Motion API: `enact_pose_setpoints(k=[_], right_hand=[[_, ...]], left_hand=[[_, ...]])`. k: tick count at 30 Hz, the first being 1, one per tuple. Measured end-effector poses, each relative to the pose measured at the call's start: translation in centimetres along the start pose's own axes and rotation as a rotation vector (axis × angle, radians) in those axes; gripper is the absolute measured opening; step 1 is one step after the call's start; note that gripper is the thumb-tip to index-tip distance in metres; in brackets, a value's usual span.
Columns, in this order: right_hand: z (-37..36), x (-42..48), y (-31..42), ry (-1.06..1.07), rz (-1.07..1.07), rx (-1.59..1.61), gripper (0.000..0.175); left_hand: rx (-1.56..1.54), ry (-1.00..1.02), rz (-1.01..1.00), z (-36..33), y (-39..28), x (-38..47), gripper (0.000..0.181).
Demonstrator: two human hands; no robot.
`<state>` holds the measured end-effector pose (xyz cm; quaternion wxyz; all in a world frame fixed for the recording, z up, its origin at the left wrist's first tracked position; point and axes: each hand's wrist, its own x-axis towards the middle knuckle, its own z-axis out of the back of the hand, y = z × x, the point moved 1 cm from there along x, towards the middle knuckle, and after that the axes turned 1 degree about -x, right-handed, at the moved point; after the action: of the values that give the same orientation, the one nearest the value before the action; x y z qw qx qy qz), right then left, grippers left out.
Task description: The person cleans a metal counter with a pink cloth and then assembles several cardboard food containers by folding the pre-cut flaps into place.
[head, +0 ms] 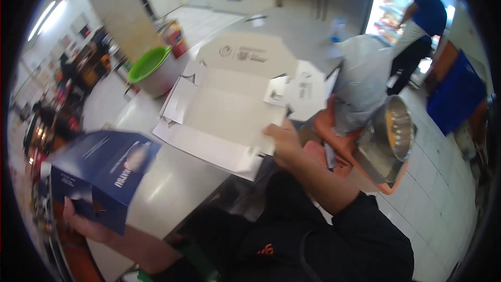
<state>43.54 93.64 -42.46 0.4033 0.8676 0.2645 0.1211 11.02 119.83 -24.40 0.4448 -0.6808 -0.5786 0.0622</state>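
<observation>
My right hand grips the near right corner of an unfolded white cardboard food box, its plain inside facing up and printed marks on its far flap. Another white box flap with print shows just right of it; whether it is a separate box cannot be told. At the left, my left hand holds a dark blue printed cardboard box by its near lower side, over the edge of the metal worktop. The two hands are well apart.
A white pot with a green basin stands beyond the worktop's left part. At right are a white plastic bag, an orange crate and a steel bowl. A person stands near a lit display fridge.
</observation>
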Motion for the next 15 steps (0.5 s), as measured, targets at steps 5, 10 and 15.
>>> enact_pose_setpoints(k=[5, 10, 15], right_hand=[[2.8, 7.0, 0.7, -0.130, 0.034, 0.097, 0.038], [-0.5, 0.1, -2.7, 0.102, -0.055, -0.496, 0.037], [-11.1, -2.6, -0.3, 0.632, 0.917, -0.838, 0.052]], left_hand=[[-0.016, 0.083, 0.067, 1.1, 6.0, 2.6, 0.047], [-0.011, 0.225, -0.013, 5.1, 5.1, 4.4, 0.041], [0.001, 0.262, 0.068, 6.9, 7.7, 6.1, 0.042]])
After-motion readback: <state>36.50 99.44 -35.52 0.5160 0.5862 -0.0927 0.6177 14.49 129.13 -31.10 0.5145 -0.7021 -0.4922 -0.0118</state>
